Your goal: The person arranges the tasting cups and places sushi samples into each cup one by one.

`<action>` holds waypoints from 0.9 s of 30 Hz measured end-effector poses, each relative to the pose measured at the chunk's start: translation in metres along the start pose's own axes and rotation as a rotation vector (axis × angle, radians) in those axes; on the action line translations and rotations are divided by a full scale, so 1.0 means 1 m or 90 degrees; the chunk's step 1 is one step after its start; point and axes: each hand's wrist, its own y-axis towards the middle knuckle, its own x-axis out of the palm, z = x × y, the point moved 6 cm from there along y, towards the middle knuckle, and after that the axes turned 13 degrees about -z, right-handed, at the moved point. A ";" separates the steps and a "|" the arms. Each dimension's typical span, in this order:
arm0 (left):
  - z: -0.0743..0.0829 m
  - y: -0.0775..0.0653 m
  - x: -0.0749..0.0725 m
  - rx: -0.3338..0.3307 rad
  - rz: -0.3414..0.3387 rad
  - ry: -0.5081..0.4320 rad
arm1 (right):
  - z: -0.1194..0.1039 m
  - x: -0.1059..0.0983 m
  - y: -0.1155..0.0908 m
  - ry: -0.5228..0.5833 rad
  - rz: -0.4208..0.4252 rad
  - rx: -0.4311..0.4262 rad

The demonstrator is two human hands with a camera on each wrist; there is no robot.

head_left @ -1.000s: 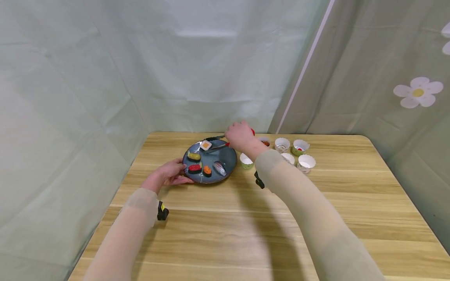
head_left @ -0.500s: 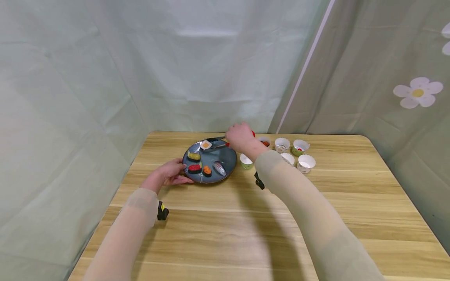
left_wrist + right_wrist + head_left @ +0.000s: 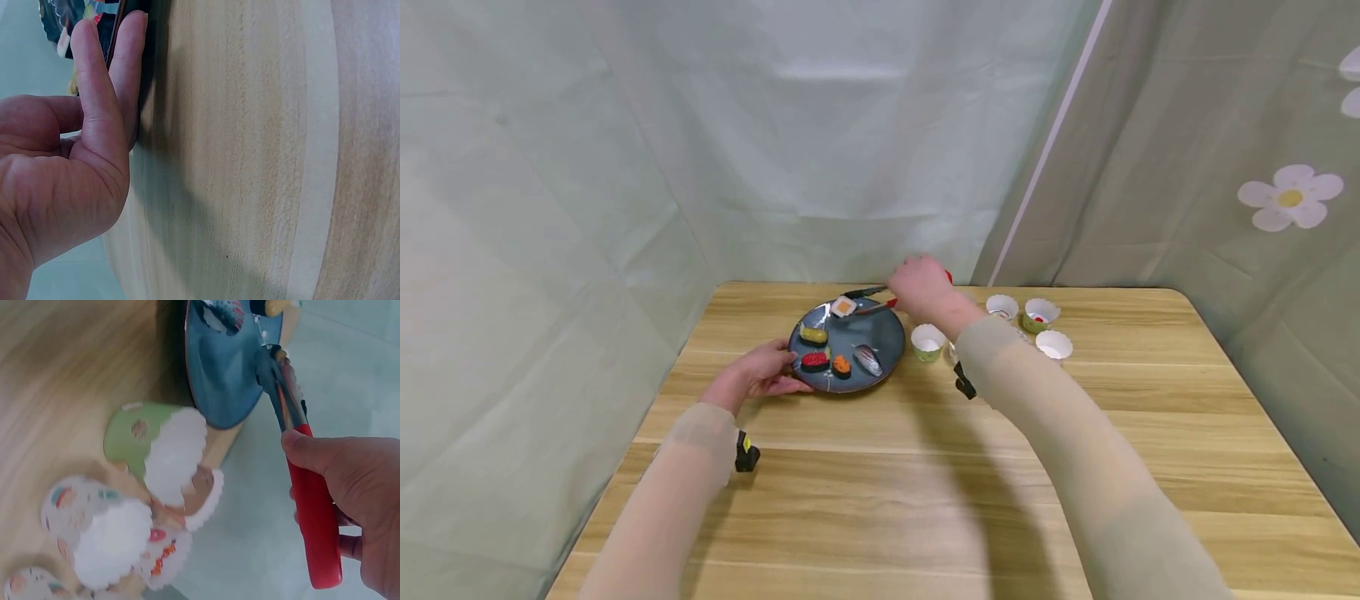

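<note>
1. Four sushi pieces look done, already lying on your plate (image 3: 886, 332): the yellow piece (image 3: 813, 335) and the red piece (image 3: 815, 360) to the left, the orange piece (image 3: 841, 366) near the front rim, the silver piece (image 3: 868, 360) to the right
2. The white piece (image 3: 843, 307) is the one in hand: it sits at the tips of your tongs (image 3: 315, 525), over the plate's far side, and whether it touches the plate you cannot tell
3. Your right hand (image 3: 920, 288) grips the tongs by their red handles, fingers curled round them
4. Your left hand (image 3: 764, 370) holds the plate by its near left rim, with fingers above and below the edge
5. What seems left is to let the white piece go and clear the tongs; beyond that, the cups (image 3: 928, 342) may matter, yet your forearm covers part of the group
6. Red shows inside one far cup (image 3: 1040, 317), though you cannot tell whether that is food or print
7. Your table (image 3: 850, 517) is pale striped wood with rounded far corners, and your right arm's shadow falls across it
8. Around it hangs a pale grey-green curtain (image 3: 880, 125), creased and darker to the right, where a white flower (image 3: 1290, 197) with a yellow middle shows
</note>
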 end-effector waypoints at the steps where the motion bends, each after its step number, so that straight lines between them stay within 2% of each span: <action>1: 0.000 0.000 0.000 -0.001 -0.001 0.000 | 0.003 -0.001 -0.002 -0.003 0.003 0.000; 12: 0.003 -0.001 0.001 0.007 -0.005 0.012 | 0.044 -0.010 -0.033 0.016 0.019 0.007; 19: 0.001 -0.001 -0.005 0.009 0.001 0.019 | 0.069 -0.008 -0.049 0.011 0.009 0.019; 27: 0.000 -0.003 -0.007 0.008 0.004 0.019 | 0.089 -0.002 -0.065 0.048 -0.007 0.020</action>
